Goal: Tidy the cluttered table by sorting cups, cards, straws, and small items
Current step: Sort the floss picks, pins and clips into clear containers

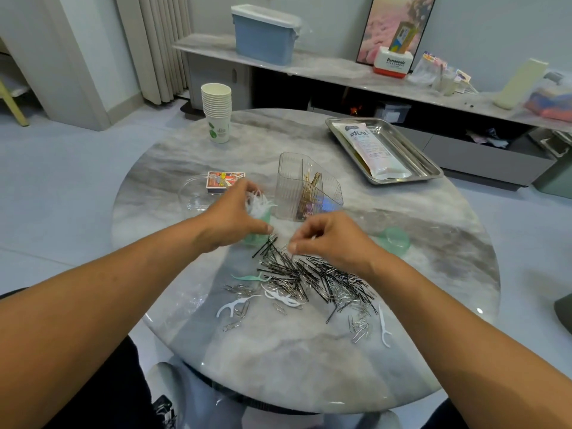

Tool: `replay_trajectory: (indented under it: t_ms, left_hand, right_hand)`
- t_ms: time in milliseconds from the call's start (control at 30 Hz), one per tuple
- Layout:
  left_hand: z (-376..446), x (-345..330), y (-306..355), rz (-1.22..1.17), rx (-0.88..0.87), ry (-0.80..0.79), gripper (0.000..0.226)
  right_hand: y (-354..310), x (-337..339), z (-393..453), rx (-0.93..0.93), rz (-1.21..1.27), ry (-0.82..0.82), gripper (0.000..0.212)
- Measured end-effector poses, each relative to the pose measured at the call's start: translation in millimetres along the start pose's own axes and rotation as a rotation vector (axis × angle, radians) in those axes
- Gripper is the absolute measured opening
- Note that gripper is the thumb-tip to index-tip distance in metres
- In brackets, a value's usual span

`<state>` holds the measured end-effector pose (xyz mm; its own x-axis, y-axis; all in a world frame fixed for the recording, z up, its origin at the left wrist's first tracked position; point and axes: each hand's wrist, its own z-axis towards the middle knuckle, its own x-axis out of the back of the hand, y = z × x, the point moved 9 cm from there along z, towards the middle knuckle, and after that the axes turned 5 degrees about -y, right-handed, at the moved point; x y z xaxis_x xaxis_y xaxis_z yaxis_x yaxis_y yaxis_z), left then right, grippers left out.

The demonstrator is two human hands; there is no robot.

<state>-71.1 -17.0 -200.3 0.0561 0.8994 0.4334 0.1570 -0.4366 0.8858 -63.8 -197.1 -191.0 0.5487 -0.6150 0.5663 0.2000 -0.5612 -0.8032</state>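
Green cup (258, 230): gripped by left hand (235, 218), steadied to receive floss picks. Beside it, right hand (328, 239) pinches a hairpin from the counter pile (312, 274).

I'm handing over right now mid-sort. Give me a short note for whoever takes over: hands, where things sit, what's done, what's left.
Left hand grips the green cup that holds white floss picks.
Right hand pinches at the far edge of the pile of black hairpins and paper clips; what it holds is too small to tell.
Done: paper cups stacked at the table's far left; straw pack lies in the metal tray; card box by the glass dish.
Left: the mixed pile, plus loose floss picks in and around it. A second green cup sits to the right; the clear organizer stands behind the pile.
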Motion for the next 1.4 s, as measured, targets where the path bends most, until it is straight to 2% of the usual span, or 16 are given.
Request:
replay_trajectory:
  t_ms: [33, 100, 233, 333, 433, 500, 567, 633, 733, 833, 933, 1033, 1067, 1167, 1300, 1400]
  left_hand:
    - [0.8, 3.6, -6.9, 0.029, 0.04, 0.017, 0.075]
    - [0.4, 7.9, -21.5, 0.088, 0.144, 0.026, 0.083]
    - [-1.5, 11.7, -35.1, 0.226, 0.237, 0.015, 0.09]
    - [-2.5, 11.0, -31.2, 0.338, 0.217, -0.018, 0.098]
    - [-4.9, 10.0, -13.1, 0.505, 0.069, -0.004, 0.109]
    - [-10.4, 6.0, 9.5, 0.63, -0.094, 0.022, 0.1]
    - [-16.1, -3.6, 32.1, 0.73, -0.255, 0.018, 0.073]
    - [-19.7, -19.5, 38.5, 0.791, -0.292, -0.082, 0.044]
    - [-21.2, -41.2, 17.2, 0.919, -0.157, -0.239, 0.022]
    - [-22.7, -51.6, -6.5, 1.065, -0.077, -0.3, 0.022]
    - [-23.1, -56.4, -22.7, 1.097, -0.018, -0.361, 0.028]
    - [-22.6, -60.9, -26.9, 1.086, 0.001, -0.393, 0.017]
    - [-22.8, -61.7, -25.9, 1.084, -0.003, -0.395, 0.009]
    - [-22.5, -65.2, -26.3, 1.06, -0.005, -0.417, 0.005]
    - [-25.8, -65.5, -28.1, 0.96, 0.012, -0.416, 0.015]
    - [-26.9, -60.0, -16.8, 0.787, 0.008, -0.372, 0.012]
  right_hand:
    - [4.6, -15.8, -2.0, -0.038, -0.108, -0.107, 0.014]
    - [11.3, -41.6, -6.3, -0.076, -0.337, -0.221, 0.023]
    - [9.0, -66.2, -6.6, -0.026, -0.659, -0.245, 0.033]
    - [11.5, -59.3, -3.2, -0.021, -0.705, -0.213, 0.025]
    - [15.4, -49.1, -1.0, -0.041, -0.71, -0.198, 0.017]
    - [16.1, -42.7, -0.5, -0.037, -0.751, -0.171, 0.013]
    - [16.9, -37.6, 0.2, -0.026, -0.821, -0.146, 0.012]
    - [19.0, -33.3, 0.1, -0.03, -0.866, -0.141, 0.008]
    - [23.6, -27.6, -1.6, -0.065, -0.843, -0.157, 0.007]
    - [31.0, -23.4, -4.5, -0.122, -0.803, -0.18, 0.009]
    - [32.8, -18.0, -5.5, -0.127, -0.771, -0.151, 0.009]
    - [30.7, -17.8, -4.9, -0.129, -0.699, -0.117, 0.019]
    - [30.8, -20.4, -4.2, -0.134, -0.699, -0.119, 0.017]
    - [35.3, -26.8, -3.3, -0.179, -0.696, -0.138, 0.01]
    - [37.1, -23.2, -6.3, -0.201, -0.717, -0.154, 0.004]
    - [38.2, -9.1, -7.6, -0.217, -0.525, -0.111, 0.006]
